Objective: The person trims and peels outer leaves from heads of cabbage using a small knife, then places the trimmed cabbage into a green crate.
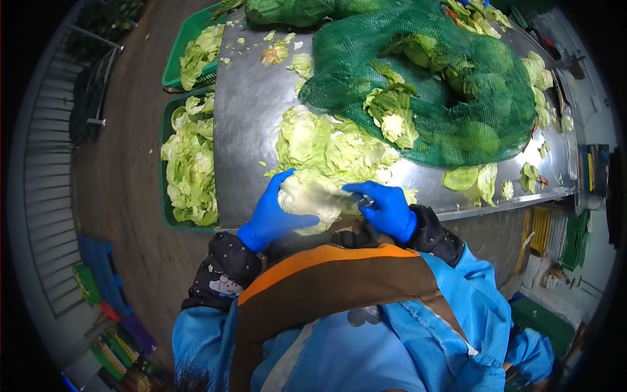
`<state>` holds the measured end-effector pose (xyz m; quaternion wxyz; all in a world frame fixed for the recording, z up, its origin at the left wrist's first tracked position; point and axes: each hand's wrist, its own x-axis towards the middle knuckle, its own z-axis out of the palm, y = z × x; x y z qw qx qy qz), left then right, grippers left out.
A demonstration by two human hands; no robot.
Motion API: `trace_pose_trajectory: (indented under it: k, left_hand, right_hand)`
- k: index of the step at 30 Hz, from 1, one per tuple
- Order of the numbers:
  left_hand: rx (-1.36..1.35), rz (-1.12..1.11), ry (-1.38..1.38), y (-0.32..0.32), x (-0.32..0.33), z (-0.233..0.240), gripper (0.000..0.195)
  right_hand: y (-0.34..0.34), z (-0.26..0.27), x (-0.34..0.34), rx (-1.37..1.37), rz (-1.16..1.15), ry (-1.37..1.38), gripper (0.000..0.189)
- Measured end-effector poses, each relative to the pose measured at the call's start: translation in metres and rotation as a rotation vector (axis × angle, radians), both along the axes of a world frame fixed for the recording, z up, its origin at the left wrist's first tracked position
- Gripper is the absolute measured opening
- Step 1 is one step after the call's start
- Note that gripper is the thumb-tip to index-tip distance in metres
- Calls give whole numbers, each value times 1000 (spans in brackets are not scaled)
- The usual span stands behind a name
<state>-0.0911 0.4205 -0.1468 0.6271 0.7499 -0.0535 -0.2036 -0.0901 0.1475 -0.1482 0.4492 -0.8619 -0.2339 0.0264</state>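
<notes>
My left hand (281, 213), in a blue glove, cups the left side of a pale lettuce head (309, 196) at the near edge of the steel table (245, 122). On its right side is my right hand (384, 206), also gloved in blue, closed around a tool, perhaps a knife, whose metal part (363, 200) shows between the fingers; its front end is blurred against the lettuce. Loose lettuce leaves (338, 147) are heaped just beyond both hands. Farther back, a green mesh sack (441, 108) holds several heads, with leafy trimmings (394, 117) on top.
Two green crates hold leaves left of the table: a near one (165, 196) and a far one (171, 63). Another filled mesh sack (299, 11) lies at the back. Scattered leaves (463, 179) lie near the right edge. At the lower right is another person's blue sleeve (531, 355).
</notes>
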Motion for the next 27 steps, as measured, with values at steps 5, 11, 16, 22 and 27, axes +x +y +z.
trace_pose_trajectory:
  k: [5,11,16,22,27]
  left_hand:
    - [-109,466,32,-47,22,-12,102]
    - [18,420,-66,-74,26,-56,110]
    - [39,418,-9,-76,34,-50,110]
    - [88,466,-48,-86,26,-53,110]
    - [-27,429,20,-79,28,-47,112]
  right_hand:
    - [-9,12,14,222,-232,423,39]
    - [5,-24,10,-176,-235,161,53]
    - [9,-11,12,-302,-230,135,52]
    - [27,-59,33,69,-502,399,47]
    - [26,-11,43,-221,-397,268,46]
